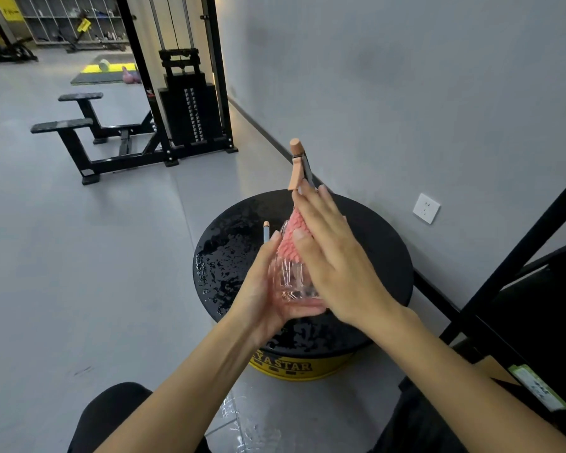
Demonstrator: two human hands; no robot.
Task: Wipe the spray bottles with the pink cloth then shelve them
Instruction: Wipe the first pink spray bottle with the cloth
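Observation:
A clear spray bottle point(290, 279) with a peach trigger head is held tilted above the round black stool top point(383, 250). My left hand point(265, 289) cups and grips the bottle's base from the left. My right hand point(334, 256) lies with straight fingers over the pink cloth point(290, 240), pressing it against the bottle's upper body. Only a small patch of cloth shows between the hands. Behind my left fingers a second, thin nozzle tip point(266, 232) sticks up; its bottle is hidden.
The stool has a yellow side band point(294, 367) and stands by the grey wall with a white socket point(426, 208). A black shelf frame point(517, 256) rises at the right. A weight machine point(190, 103) stands further back on the left.

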